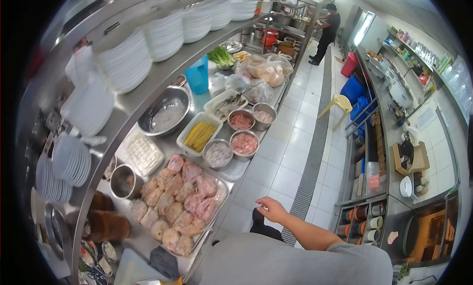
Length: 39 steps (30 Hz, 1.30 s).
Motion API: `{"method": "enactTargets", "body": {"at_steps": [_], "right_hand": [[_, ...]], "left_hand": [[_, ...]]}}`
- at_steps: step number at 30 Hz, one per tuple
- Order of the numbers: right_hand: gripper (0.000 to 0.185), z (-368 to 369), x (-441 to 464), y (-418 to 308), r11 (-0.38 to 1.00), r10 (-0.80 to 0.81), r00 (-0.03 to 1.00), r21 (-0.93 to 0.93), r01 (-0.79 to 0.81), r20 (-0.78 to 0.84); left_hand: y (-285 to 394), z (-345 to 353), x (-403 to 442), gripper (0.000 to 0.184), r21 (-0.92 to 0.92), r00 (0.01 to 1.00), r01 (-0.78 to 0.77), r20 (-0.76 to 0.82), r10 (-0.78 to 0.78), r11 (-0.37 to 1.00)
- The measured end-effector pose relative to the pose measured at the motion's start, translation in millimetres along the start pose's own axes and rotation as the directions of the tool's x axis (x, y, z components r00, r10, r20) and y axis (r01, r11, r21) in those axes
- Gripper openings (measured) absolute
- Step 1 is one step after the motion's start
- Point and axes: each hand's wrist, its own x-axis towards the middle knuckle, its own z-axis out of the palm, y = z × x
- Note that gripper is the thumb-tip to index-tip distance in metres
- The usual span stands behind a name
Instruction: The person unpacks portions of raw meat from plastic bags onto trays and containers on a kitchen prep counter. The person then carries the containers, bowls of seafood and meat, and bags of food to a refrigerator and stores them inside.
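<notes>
My right hand (271, 209) hangs over the floor beside the counter, its fingers loosely apart with nothing in them. My left hand is out of view. Nearest to my right hand, on the steel counter, lies a metal tray (217, 205) of raw chicken pieces (177, 201). Beyond it stand small steel bowls of chopped meat (244, 143) and of a pale, translucent food (218, 153). A white tub holds yellow-green strips (200, 136). Farther left are a large steel bowl (165, 111) and a white container (143, 149).
Stacked white plates (123, 63) line the shelf above the counter. A tiled aisle (263, 167) with a drain grate (315, 157) runs alongside. Across it are a yellow stool (339, 104), blue barrels (352, 92) and another counter. A person (331, 29) stands at the far end.
</notes>
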Motion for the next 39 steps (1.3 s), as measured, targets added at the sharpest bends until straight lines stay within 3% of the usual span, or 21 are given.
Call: {"method": "enactTargets", "body": {"at_steps": [1, 3, 5, 7, 9, 10, 13, 14, 16, 19, 21, 25, 27, 29, 31, 32, 34, 38, 39], "right_hand": [[0.029, -15.9, 5.5, 10.2, 1.0, -0.023, 0.999, -0.007, 0.023, -0.024], [0.029, -47.3, 16.2, 33.8, 0.999, -0.045, 0.997, -0.003, 0.045, -0.056], [0.031, -77.4, 22.7, 62.3, 1.0, 0.009, 0.99, 0.002, -0.009, -0.143], [0.033, -105.7, 23.4, 86.3, 0.997, 0.071, 0.984, 0.043, -0.065, -0.163], [0.032, -133.3, 25.8, 109.7, 0.973, 0.193, 0.951, 0.175, -0.153, -0.241], [0.031, -143.1, 26.0, 122.0, 0.973, 0.196, 0.942, 0.176, -0.152, -0.271], [0.032, -174.3, 22.2, 133.5, 0.956, 0.278, 0.919, 0.17, -0.237, -0.28], [0.032, -182.2, 22.1, 136.7, 0.956, 0.278, 0.92, 0.173, -0.236, -0.278], [0.032, -192.0, 22.0, 145.9, 0.936, 0.32, 0.904, 0.243, -0.255, -0.283], [0.033, -198.0, 24.9, 167.8, 0.921, 0.364, 0.882, 0.254, -0.295, -0.298], [0.034, -199.0, 26.0, 188.0, 0.904, 0.4, 0.866, 0.287, -0.318, -0.3], [0.034, -215.9, 20.6, 207.0, 0.879, 0.472, 0.812, 0.252, -0.404, -0.343], [0.034, -230.8, 14.0, 216.3, 0.858, 0.514, 0.786, 0.212, -0.468, -0.343], [0.034, -250.8, 15.4, 215.4, 0.829, 0.557, 0.756, 0.167, -0.534, -0.344], [0.034, -273.2, 19.3, 199.2, 0.767, 0.636, 0.671, 0.218, -0.603, -0.382], [0.034, -278.0, 20.6, 202.5, 0.762, 0.642, 0.666, 0.213, -0.612, -0.381], [0.034, -286.9, 21.1, 204.3, 0.722, 0.68, 0.563, 0.296, -0.625, -0.469], [0.035, -290.2, 26.6, 206.8, 0.678, 0.721, 0.501, 0.339, -0.652, -0.478], [0.035, -285.4, 25.4, 216.3, 0.672, 0.723, 0.51, 0.306, -0.674, -0.465]], "left_hand": [[39.8, -15.4, 18.3, 0.056, -0.039, 0.998, -0.048, -0.038, 0.047, 0.998], [75.9, 33.7, -17.3, 0.053, -0.376, 0.942, 0.207, 0.325, -0.08, 0.903], [141.5, 55.7, -27.7, 0.05, -0.613, 0.945, 0.105, 0.306, 0.113, 0.783], [237.0, 22.4, -14.0, 0.045, -0.731, 0.886, 0.103, 0.376, 0.272, 0.675], [324.1, -10.8, -3.9, 0.047, -0.828, 0.801, 0.238, 0.463, 0.38, 0.508], [359.9, -16.2, -5.8, 0.046, -0.874, 0.779, 0.23, 0.429, 0.457, 0.428], [450.3, -33.3, -9.7, 0.041, -0.941, 0.653, 0.228, 0.337, 0.678, 0.249], [474.6, -42.4, -7.2, 0.041, -0.941, 0.653, 0.226, 0.338, 0.678, 0.252], [518.7, -54.0, -0.8, 0.039, -0.942, 0.531, 0.29, 0.308, 0.79, 0.172], [583.1, -46.3, 13.6, 0.039, -0.954, 0.532, 0.291, 0.219, 0.818, 0.067], [629.8, -35.6, 32.7, 0.039, -0.952, 0.525, 0.295, 0.228, 0.82, 0.076], [743.1, 12.7, 68.6, 0.041, -0.951, 0.641, 0.309, 0.2, 0.741, -0.01], [813.3, 53.3, 81.3, 0.048, -0.939, 0.64, 0.343, 0.257, 0.724, 0.03], [884.1, 64.5, 111.8, 0.061, -0.847, 0.511, 0.466, 0.493, 0.704, 0.256], [963.7, 122.7, 108.8, 0.077, -0.841, 0.565, 0.438, 0.533, 0.63, 0.319], [990.7, 125.0, 117.2, 0.077, -0.836, 0.556, 0.445, 0.539, 0.633, 0.321], [1031.7, 123.8, 124.4, 0.082, -0.682, 0.383, 0.444, 0.731, 0.565, 0.581], [1058.0, 131.7, 119.0, 0.08, -0.679, 0.355, 0.358, 0.734, 0.579, 0.641], [1054.2, 134.3, 118.5, 0.073, -0.722, 0.382, 0.396, 0.692, 0.613, 0.567]]}}
